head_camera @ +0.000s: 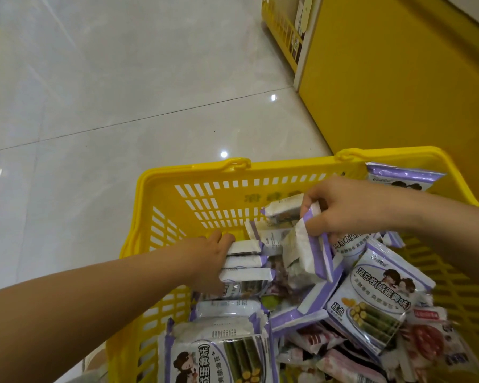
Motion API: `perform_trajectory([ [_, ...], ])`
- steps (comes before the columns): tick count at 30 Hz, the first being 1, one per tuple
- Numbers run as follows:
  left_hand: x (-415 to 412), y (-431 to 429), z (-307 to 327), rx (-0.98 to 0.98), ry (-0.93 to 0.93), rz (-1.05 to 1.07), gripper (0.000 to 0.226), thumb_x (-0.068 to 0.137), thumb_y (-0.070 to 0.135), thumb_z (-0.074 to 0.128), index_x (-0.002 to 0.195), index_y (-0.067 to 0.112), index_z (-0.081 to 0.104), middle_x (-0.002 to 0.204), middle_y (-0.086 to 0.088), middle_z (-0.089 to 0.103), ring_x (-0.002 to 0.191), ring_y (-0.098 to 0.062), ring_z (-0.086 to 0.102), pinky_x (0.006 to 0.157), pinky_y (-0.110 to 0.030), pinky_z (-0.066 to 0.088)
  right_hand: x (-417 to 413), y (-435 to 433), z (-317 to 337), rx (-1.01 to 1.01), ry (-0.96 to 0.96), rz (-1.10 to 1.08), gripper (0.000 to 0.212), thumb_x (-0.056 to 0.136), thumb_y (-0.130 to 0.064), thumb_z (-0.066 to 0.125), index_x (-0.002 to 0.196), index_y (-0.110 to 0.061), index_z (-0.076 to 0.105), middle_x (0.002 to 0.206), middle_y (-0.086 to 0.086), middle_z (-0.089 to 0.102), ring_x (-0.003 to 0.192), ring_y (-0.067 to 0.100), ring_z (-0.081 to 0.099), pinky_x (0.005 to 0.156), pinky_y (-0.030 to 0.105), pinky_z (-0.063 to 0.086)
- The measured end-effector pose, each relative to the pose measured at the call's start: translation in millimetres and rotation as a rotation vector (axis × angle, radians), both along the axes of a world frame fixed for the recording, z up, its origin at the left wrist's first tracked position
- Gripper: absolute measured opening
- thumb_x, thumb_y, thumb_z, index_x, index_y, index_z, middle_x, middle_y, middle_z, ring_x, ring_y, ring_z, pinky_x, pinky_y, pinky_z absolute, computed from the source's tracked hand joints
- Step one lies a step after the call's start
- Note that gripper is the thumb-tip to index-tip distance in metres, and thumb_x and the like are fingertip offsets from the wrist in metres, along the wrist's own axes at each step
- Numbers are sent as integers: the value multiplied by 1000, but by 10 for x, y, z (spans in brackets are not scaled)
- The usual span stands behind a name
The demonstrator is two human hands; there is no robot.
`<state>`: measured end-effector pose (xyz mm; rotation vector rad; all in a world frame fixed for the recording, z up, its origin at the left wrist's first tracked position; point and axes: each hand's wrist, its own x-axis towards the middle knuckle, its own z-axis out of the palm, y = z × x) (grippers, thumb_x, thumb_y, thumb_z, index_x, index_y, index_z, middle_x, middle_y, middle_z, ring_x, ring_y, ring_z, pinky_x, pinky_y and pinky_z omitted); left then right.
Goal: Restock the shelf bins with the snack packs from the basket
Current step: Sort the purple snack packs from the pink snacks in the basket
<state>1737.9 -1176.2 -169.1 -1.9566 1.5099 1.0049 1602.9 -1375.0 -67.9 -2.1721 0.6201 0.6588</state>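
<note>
A yellow plastic basket [194, 194] stands on the floor, filled with white-and-purple snack packs [376, 297] and some red-and-white packs [426, 338] at the lower right. My left hand [208, 261] reaches into the basket's left side and grips a stack of three purple packs [245, 264] standing on edge. My right hand [340, 208] is over the middle of the basket, its fingers curled round a bunch of purple packs [310, 250] that hang below it.
A yellow shelf unit [398, 78] rises to the right of the basket. Further back, a yellow wire bin [281, 34] holds a few items. Glossy pale floor tiles [122, 92] spread to the left and ahead.
</note>
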Motion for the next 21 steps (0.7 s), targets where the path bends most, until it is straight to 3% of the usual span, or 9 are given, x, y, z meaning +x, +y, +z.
perform_trajectory([
  [3, -97, 14, -34, 63, 45, 51, 92, 83, 54, 62, 147, 20, 5, 141, -12, 26, 120, -33, 44, 91, -42, 43, 25, -41, 112, 5, -144, -52, 4, 77, -19, 67, 80, -20, 65, 55, -5, 62, 46, 4, 59, 44, 17, 43],
  [7, -179, 71, -100, 51, -42, -55, 95, 84, 51, 64, 148, 17, 3, 143, -15, 26, 123, -37, 42, 91, -45, 42, 25, 44, 143, 21, -286, 53, 10, 79, -18, 66, 85, -25, 63, 51, -12, 52, 42, 2, 44, 39, 14, 32],
  [10, -153, 78, -102, 136, -147, -124, 112, 80, 64, 62, 151, 17, -11, 153, -14, 18, 134, -38, 34, 104, -52, 33, 58, 172, 42, -22, -403, 160, 16, 83, -14, 65, 94, -25, 63, 66, -9, 60, 57, 6, 51, 49, 18, 37],
  [12, -116, 77, -47, 183, -143, -147, 118, 76, 72, 59, 151, 17, -15, 158, -12, 13, 140, -37, 28, 109, -56, 25, 108, 258, -90, -178, -463, 305, 21, 87, -16, 61, 104, -27, 62, 83, -5, 62, 73, 8, 53, 59, 20, 38],
  [15, 31, 75, 131, 183, -81, -110, 103, 80, 69, 58, 153, 17, 8, 154, -9, 27, 134, -32, 38, 107, -50, 35, 204, 381, -330, -348, -508, 405, 25, 90, -19, 56, 112, -31, 59, 106, -7, 59, 93, 14, 54, 69, 29, 41],
  [21, 177, 85, 447, 144, -95, -130, 42, 91, 41, 57, 128, 23, 54, 120, -2, 60, 104, -24, 59, 80, -34, 49, 365, 685, -806, -335, -498, 315, 27, 93, -10, 54, 113, -27, 58, 112, -1, 56, 96, 23, 55, 71, 33, 45],
])
